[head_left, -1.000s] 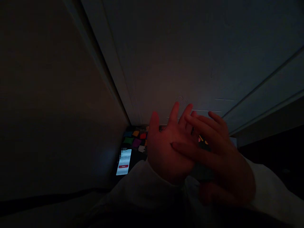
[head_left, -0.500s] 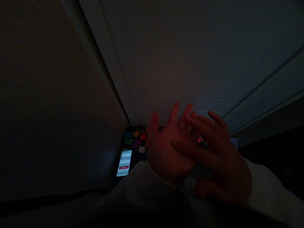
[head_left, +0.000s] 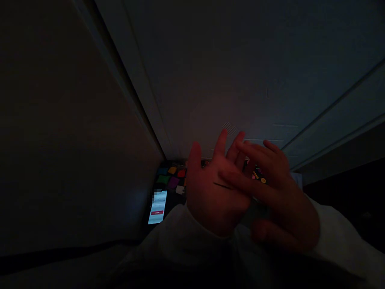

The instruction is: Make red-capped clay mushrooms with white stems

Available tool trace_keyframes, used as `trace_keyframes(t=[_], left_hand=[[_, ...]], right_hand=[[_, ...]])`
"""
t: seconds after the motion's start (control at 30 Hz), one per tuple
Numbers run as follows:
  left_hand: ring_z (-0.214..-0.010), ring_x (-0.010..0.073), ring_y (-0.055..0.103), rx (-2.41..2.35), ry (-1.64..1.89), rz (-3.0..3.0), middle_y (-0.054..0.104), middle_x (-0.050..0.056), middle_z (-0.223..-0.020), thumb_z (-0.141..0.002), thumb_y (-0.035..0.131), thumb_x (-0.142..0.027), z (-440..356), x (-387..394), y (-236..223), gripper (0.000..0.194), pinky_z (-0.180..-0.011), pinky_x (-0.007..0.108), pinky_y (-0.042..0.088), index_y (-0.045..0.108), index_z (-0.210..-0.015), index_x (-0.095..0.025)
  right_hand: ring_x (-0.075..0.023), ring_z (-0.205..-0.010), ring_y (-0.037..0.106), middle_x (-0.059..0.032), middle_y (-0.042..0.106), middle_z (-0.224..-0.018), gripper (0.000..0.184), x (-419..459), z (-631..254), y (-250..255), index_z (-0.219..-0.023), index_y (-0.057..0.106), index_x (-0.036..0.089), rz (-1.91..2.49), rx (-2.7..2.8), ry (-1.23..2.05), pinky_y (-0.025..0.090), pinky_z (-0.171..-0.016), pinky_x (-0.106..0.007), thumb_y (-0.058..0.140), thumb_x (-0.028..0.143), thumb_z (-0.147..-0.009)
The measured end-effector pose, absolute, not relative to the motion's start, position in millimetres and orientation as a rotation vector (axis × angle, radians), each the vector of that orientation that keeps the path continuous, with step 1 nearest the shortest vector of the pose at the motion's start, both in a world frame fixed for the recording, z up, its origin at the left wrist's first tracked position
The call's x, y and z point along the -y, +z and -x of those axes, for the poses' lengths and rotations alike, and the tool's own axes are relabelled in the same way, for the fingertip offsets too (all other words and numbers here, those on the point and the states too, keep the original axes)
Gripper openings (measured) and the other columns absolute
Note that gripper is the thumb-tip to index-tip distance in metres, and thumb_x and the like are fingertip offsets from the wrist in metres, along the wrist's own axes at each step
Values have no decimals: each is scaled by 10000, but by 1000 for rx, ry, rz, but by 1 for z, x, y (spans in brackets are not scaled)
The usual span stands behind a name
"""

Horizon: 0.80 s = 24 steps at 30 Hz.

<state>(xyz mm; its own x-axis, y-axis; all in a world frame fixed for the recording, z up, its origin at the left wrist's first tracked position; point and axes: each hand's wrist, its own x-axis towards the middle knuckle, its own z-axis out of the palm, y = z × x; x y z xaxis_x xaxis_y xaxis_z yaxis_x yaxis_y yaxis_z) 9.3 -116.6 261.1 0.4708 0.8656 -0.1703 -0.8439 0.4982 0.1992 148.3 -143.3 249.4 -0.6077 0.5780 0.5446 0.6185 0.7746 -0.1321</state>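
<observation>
The room is very dark. My left hand [head_left: 210, 196] is held up in the middle of the view, palm towards me, with fingers spread and thumb apart. My right hand [head_left: 279, 200] reaches across from the right, its stretched fingers lying over the left palm and fingers. A thin dark sliver [head_left: 222, 186] shows on the left palm just below the right fingertip; I cannot make out what it is. Both wrists end in pale sleeves [head_left: 186, 237].
A lit phone screen [head_left: 158, 206] lies on the floor at lower left of the hands. Several small coloured pieces [head_left: 173, 176] sit on a dark surface beyond it. A pale panelled door [head_left: 240, 72] rises ahead, and a dark wall [head_left: 60, 140] fills the left.
My right hand's fingers have slid slightly up and right across the left palm, uncovering the thin dark sliver. My left hand has stayed where it was.
</observation>
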Motion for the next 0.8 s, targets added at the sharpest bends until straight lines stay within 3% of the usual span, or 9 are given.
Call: trace_keyframes(t=[0.2, 0.57, 0.8], left_hand=[[-1368, 198, 341, -236, 1076, -122, 513, 26, -1382, -869, 233, -649, -11, 116, 255, 627, -1148, 386, 223, 387, -1360, -291], [-1358, 202, 361, -263, 1073, -100, 499, 36, -1392, -877, 209, -649, -13, 112, 261, 618, -1152, 416, 188, 388, -1346, -287], [-1365, 208, 348, -259, 1083, -100, 506, 41, -1386, -875, 222, -650, -14, 112, 257, 614, -1147, 411, 205, 397, -1336, -284]], right_hand=[[-325, -1388, 241, -122, 243, -1509, 586, 145, -156, 249, -1297, 477, 238, 892, 2429, -42, 100, -1107, -597, 263, 605, -894], [-316, -1369, 277, -141, 300, -1468, 604, 142, -154, 247, -1249, 514, 228, 836, 2428, -106, 126, -1091, -607, 300, 646, -870], [-332, -1355, 298, -108, 319, -1473, 608, 142, -155, 246, -1228, 548, 254, 856, 2408, -132, 124, -1095, -603, 326, 672, -847]])
